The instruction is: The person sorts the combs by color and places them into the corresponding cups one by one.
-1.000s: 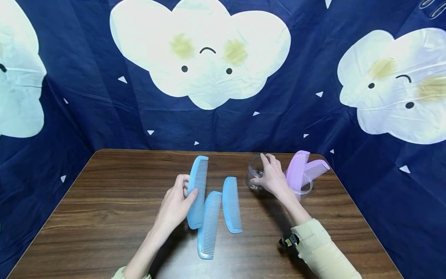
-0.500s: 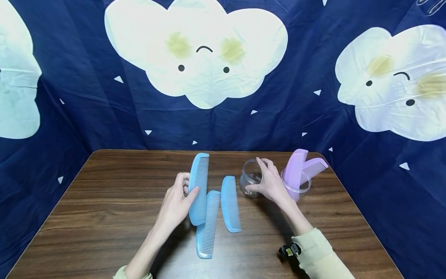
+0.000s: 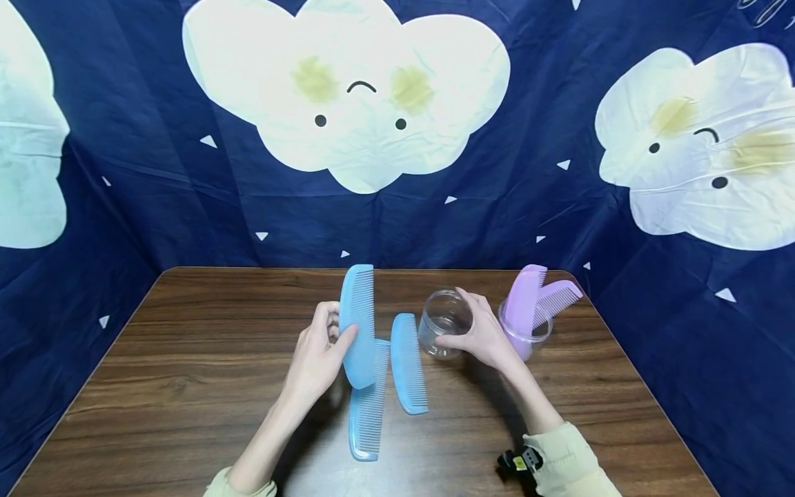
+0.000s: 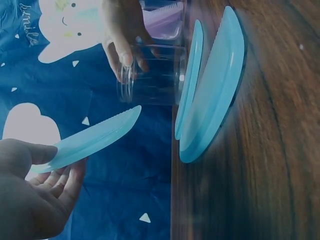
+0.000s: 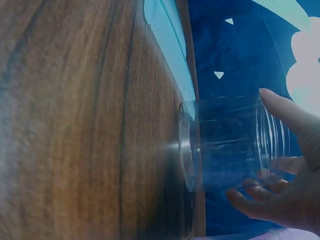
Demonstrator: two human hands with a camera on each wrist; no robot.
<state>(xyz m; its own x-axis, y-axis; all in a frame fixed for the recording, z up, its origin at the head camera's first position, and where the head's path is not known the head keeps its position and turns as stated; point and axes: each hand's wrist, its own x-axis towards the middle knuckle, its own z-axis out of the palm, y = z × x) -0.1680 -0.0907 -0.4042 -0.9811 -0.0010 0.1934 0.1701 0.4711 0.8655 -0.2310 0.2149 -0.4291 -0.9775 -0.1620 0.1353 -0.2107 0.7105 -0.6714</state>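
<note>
My left hand [image 3: 318,355] pinches a blue comb [image 3: 358,328] between thumb and fingers, raised off the table with its teeth facing right. Two more blue combs lie on the wood: one comb [image 3: 366,431] partly beneath the held one in the head view, another comb [image 3: 408,366] just right of it. My right hand [image 3: 481,331] grips a clear, empty plastic jar [image 3: 431,331] near its rim, thumb on one side and fingers on the other. In the right wrist view the jar [image 5: 225,142] stands upright on the table.
Right of my right hand, a second clear jar [image 3: 543,336] holds two purple combs [image 3: 524,300] leaning outward. The brown wooden table [image 3: 186,373] meets a dark blue curtain [image 3: 298,235] with cloud prints at its far edge.
My right hand has brought the empty jar leftward and nearer, close to the blue combs. The comb in my left hand has risen slightly and tilted more upright.
</note>
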